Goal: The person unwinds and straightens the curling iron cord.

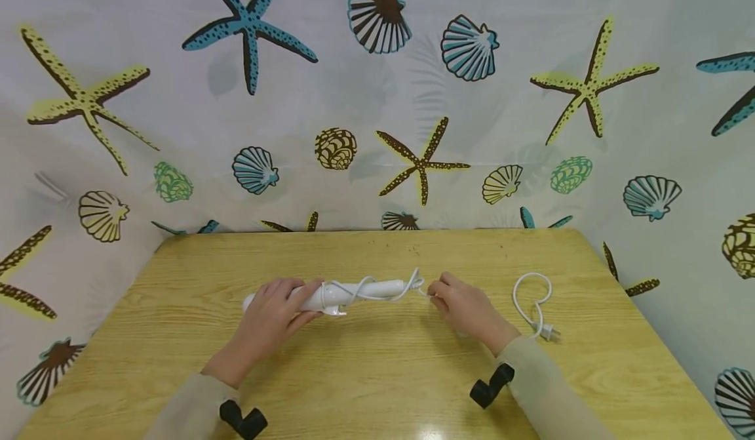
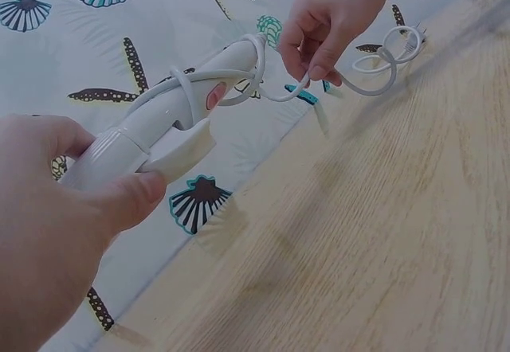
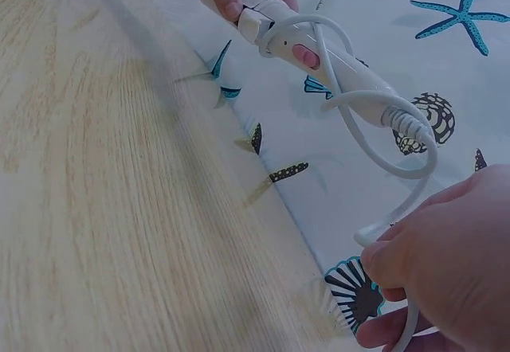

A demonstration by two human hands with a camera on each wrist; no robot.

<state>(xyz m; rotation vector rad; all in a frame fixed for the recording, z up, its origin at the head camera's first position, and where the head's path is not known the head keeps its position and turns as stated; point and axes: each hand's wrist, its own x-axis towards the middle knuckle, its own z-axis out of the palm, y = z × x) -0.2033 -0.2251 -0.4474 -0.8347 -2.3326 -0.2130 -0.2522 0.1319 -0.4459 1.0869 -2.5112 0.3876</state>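
Curling iron (image 1: 338,294), clasped above the table (image 1: 377,374) in the left hand (image 1: 272,307), seemed light, stiff and slick, best held round its handle (image 1: 386,288), while the right hand (image 1: 468,310) pinched its soft cord (image 3: 431,162).

A curtained-off nook: seashell-print cloth (image 1: 289,119) around a wood-grain table (image 1: 377,381)

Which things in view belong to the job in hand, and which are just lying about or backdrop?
Part of the job:
white wand, held by the left hand
its cord, partly looped round it, pinched by the right hand
the plug

Not part of it:
wooden table
shell-and-starfish cloth
black wrist device
Nothing else loose shows.
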